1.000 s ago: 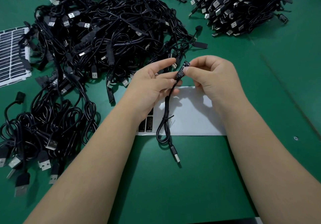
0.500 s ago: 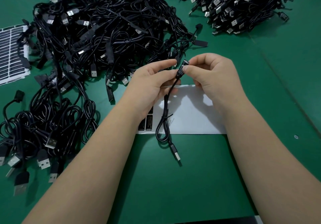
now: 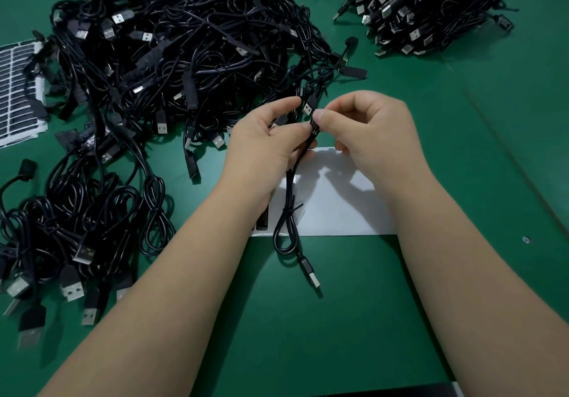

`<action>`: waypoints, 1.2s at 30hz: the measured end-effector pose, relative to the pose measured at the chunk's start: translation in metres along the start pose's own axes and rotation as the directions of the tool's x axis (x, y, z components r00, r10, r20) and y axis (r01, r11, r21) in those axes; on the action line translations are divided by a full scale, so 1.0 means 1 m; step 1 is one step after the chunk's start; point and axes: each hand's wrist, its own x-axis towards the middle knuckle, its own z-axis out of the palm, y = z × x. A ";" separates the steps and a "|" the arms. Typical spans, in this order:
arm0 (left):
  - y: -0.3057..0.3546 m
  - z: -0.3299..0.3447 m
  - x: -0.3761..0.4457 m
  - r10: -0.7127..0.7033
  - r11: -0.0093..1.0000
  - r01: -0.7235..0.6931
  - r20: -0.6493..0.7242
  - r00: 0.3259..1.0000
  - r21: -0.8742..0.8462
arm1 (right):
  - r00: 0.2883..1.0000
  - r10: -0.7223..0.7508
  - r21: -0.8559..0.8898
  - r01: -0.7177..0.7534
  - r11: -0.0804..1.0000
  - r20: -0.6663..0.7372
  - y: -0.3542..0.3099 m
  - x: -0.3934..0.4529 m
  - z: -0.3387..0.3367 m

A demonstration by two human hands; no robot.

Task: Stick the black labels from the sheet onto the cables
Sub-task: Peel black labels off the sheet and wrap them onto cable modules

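Pinching one cable [image 3: 292, 181] — left hand [image 3: 264, 147] and right hand [image 3: 369, 131] — at its black label [image 3: 314, 127].

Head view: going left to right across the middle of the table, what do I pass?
Label sheet at the left edge → big tangled cable pile → left hand → label-wrapped cable → right hand.

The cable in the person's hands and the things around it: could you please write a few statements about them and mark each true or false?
1. Both hands hold the cable near its upper end. True.
2. The right hand pinches the black label on the cable. True.
3. The cable's USB plug lies on the white sheet. False: it lies on the green table.
4. The left hand rests flat on the table. False: it grips the cable.
5. The white sheet is full of labels. False: few remain, at its left edge.
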 end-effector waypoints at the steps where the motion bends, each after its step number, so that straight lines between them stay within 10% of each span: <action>1: 0.000 0.000 0.000 0.002 1.000 -0.002 0.000 1.000 0.001 | 1.000 -0.001 -0.005 0.000 1.000 -0.013 0.001 0.000 0.000; 36: 0.000 0.003 0.000 0.054 0.998 -0.056 0.073 0.996 0.036 | 0.981 0.156 0.073 -0.148 0.986 -0.112 0.000 0.000 0.003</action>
